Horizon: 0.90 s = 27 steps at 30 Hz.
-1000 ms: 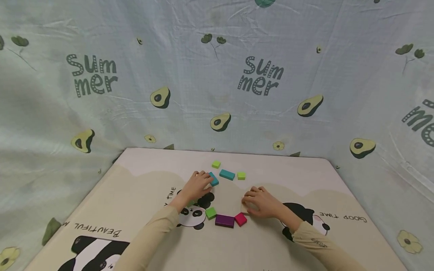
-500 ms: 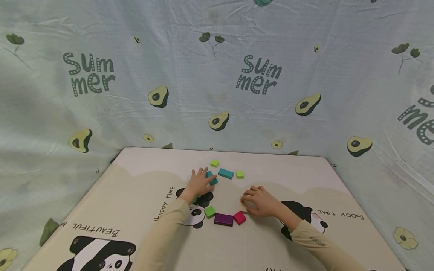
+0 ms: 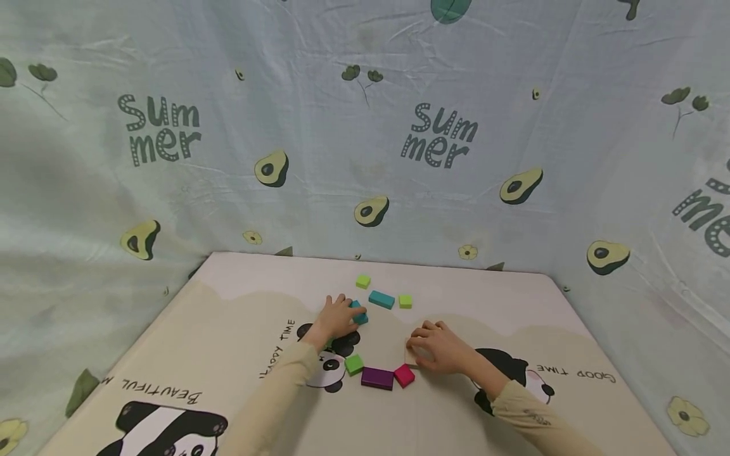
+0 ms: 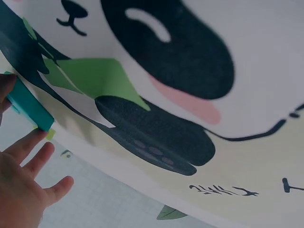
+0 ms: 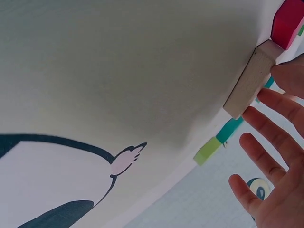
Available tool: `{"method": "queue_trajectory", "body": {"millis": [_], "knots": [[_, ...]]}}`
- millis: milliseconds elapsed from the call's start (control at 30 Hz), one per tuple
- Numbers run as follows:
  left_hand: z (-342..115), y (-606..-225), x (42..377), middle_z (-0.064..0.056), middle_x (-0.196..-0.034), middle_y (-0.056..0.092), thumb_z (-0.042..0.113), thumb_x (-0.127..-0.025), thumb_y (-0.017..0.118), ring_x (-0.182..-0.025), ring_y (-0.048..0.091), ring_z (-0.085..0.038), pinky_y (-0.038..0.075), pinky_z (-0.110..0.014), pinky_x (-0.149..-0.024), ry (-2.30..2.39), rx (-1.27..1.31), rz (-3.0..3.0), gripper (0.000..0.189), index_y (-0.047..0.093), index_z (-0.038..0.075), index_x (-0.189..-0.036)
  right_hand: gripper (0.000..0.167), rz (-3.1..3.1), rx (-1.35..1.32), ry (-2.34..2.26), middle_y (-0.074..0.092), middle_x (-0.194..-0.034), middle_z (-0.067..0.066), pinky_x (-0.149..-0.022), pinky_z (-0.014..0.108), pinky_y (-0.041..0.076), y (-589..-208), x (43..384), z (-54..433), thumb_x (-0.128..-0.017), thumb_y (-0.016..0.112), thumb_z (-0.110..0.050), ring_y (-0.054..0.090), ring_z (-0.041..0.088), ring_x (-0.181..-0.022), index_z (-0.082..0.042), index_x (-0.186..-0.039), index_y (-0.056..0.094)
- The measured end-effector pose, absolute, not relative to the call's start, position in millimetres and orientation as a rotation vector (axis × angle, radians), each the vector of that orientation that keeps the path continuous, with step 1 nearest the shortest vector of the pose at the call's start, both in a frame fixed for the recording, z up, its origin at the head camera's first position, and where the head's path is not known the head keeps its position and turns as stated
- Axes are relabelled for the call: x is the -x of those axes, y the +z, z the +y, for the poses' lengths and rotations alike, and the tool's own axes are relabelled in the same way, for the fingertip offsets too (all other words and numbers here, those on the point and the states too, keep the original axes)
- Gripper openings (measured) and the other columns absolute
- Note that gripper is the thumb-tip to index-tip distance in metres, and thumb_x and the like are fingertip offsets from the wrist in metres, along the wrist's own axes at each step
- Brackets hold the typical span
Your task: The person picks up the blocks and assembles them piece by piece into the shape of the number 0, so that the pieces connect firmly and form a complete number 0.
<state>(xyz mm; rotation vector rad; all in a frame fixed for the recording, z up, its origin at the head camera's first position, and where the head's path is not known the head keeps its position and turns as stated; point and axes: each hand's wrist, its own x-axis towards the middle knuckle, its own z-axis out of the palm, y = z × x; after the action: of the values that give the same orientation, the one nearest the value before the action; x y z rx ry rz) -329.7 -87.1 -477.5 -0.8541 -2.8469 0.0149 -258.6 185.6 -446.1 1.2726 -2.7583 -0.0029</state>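
Observation:
My left hand [image 3: 335, 318] reaches to the far middle of the table, pinching a teal block [image 4: 31, 104] between thumb and index finger at its two ends. The other fingers spread away from it in the left wrist view. My right hand [image 3: 439, 348] has its thumb and first fingers on a plain wooden block [image 5: 249, 83], while the ring and little fingers extend free. Beside the wooden block's near end sits a red block [image 3: 404, 375]. A purple block [image 3: 377, 378] and a green block [image 3: 353, 364] continue the line to the left.
A second teal block [image 3: 381, 299] lies beyond the hands, with one lime-green cube [image 3: 405, 301] to its right and another lime cube [image 3: 363, 281] behind it. Panda pictures and lettering cover the tabletop [image 3: 456, 418]. A printed cloth [image 3: 319, 126] hangs behind the table.
The left hand's fingers have lifted and spread, and its thumb now crosses the teal block, which has shifted slightly nearer. The right hand stays at the wooden block.

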Motion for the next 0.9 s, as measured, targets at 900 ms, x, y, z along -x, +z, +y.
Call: {"method": "queue_trajectory", "body": {"millis": [900], "knots": [[-94.8, -450.1, 289.5, -0.013, -0.108, 0.055, 0.033, -0.079, 0.065, -0.101, 0.047, -0.030, 0.034, -0.059, -0.086, -0.054, 1.024, -2.722, 0.038, 0.057, 0.018, -0.113, 0.027, -2.766, -1.272, 0.033, 0.060, -0.108, -0.001, -0.082, 0.044, 0.039, -447.7, 258.9, 187.2, -0.081, 0.061, -0.029, 0.049, 0.019, -0.101, -0.020, -0.107, 0.060]]}}
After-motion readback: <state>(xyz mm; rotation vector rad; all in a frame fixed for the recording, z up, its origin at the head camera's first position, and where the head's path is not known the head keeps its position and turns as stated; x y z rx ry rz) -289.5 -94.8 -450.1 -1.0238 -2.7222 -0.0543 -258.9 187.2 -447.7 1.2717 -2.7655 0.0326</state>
